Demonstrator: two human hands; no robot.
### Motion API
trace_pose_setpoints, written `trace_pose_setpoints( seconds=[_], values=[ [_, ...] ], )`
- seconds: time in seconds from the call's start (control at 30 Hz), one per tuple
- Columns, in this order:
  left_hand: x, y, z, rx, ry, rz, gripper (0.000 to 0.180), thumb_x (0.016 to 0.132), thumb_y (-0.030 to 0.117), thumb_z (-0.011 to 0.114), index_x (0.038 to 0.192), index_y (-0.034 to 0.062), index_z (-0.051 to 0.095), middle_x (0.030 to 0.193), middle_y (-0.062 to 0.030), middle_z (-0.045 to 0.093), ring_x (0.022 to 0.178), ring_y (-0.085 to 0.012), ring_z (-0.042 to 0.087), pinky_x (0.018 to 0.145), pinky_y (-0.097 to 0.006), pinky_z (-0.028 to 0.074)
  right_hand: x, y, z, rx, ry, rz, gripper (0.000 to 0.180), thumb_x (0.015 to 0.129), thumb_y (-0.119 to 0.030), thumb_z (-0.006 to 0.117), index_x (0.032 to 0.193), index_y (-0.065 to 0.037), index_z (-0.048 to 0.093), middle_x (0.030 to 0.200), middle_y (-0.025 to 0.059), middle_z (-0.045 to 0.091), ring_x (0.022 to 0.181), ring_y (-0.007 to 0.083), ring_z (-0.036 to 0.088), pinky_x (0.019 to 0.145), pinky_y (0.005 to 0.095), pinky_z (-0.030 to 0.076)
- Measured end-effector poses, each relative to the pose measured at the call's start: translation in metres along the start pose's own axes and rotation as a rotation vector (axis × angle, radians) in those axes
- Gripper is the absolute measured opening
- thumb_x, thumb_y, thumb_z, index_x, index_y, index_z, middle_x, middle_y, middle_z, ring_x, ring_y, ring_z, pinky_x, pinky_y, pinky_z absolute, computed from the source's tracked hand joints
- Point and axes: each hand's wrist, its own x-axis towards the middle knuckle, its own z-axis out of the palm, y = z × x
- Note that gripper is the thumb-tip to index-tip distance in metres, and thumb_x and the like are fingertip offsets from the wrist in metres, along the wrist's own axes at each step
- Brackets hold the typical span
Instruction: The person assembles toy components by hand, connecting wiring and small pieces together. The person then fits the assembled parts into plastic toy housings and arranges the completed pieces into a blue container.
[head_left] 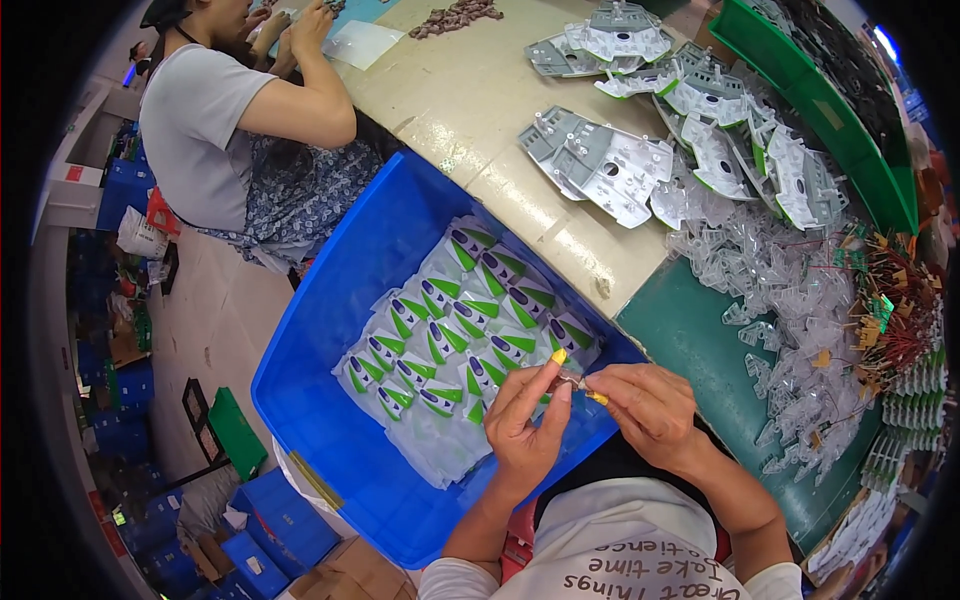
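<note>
My left hand [522, 425] and my right hand [650, 408] meet in front of my body, over the near right rim of a blue bin [345, 235]. Both are closed in a pinch, with yellow coverings on some fingertips. Between them is a small, partly see-through piece [571, 381], mostly hidden by the fingers; its kind is too small to tell. Inside the bin, below and left of my hands, lie rows of white, green and purple plastic parts [447, 340] on pale wrapping sheets.
Grey-and-white plastic housings [600, 165] pile up on the cream tabletop [455, 125]. Clear plastic pieces [800, 350] and red-wired parts [895, 310] cover the green mat's [690, 320] right side. A green tray [815, 85] borders the far right. A co-worker [215, 130] sits at the far left.
</note>
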Motion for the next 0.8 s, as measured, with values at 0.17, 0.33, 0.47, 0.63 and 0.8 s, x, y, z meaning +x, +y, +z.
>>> trace_pose_setpoints(
  seconds=[0.17, 0.33, 0.47, 0.63, 0.8],
  values=[
    [-0.0013, 0.0007, 0.0012, -0.006, 0.002, -0.035, 0.03, 0.079, -0.002, 0.066, 0.109, -0.0009, 0.065, 0.089, -0.0101, 0.064, 0.076, -0.0158, 0.062, 0.068, -0.025, 0.048, -0.0038, 0.0014, 0.0049, 0.003, 0.065, 0.011, 0.029, 0.069, 0.004, 0.07, 0.097, -0.001, 0.064, 0.088, 0.0111, 0.065, 0.074, 0.0252, 0.065, 0.059, 0.0326, 0.052],
    [-0.0024, 0.0, 0.0025, -0.096, 0.005, -0.059, 0.028, 0.08, -0.002, 0.066, 0.108, -0.001, 0.065, 0.09, -0.0102, 0.064, 0.076, -0.0155, 0.062, 0.068, -0.025, 0.048, -0.0037, -0.0016, 0.004, 0.07, 0.062, 0.106, 0.027, 0.07, 0.004, 0.069, 0.097, -0.001, 0.065, 0.087, 0.0116, 0.066, 0.072, 0.0247, 0.065, 0.058, 0.0319, 0.052],
    [-0.004, -0.0031, 0.0034, -0.103, 0.0, -0.056, 0.028, 0.08, -0.002, 0.066, 0.109, -0.0013, 0.064, 0.091, -0.0114, 0.065, 0.077, -0.0154, 0.062, 0.068, -0.025, 0.048, -0.0038, -0.0034, 0.0037, 0.112, 0.059, 0.183, 0.025, 0.072, 0.005, 0.068, 0.096, -0.001, 0.065, 0.085, 0.012, 0.066, 0.07, 0.0238, 0.066, 0.058, 0.0307, 0.052],
    [-0.0025, 0.0007, 0.0036, -0.087, -0.054, -0.115, 0.031, 0.081, -0.003, 0.065, 0.112, -0.0021, 0.063, 0.093, -0.0123, 0.066, 0.079, -0.0143, 0.062, 0.067, -0.024, 0.048, -0.0069, -0.0012, 0.0063, 0.143, 0.077, 0.214, 0.025, 0.072, 0.005, 0.068, 0.096, 0.0, 0.065, 0.085, 0.0124, 0.066, 0.071, 0.0241, 0.066, 0.058, 0.0306, 0.052],
    [-0.0065, -0.0051, 0.0036, -0.183, -0.031, -0.187, 0.032, 0.084, -0.003, 0.062, 0.116, -0.0034, 0.06, 0.096, -0.0103, 0.066, 0.082, -0.0114, 0.062, 0.07, -0.022, 0.049, -0.007, -0.0021, 0.0075, 0.119, 0.063, 0.21, 0.026, 0.071, 0.005, 0.068, 0.096, 0.0, 0.065, 0.085, 0.0126, 0.065, 0.072, 0.0248, 0.065, 0.059, 0.0308, 0.052]
  ],
)
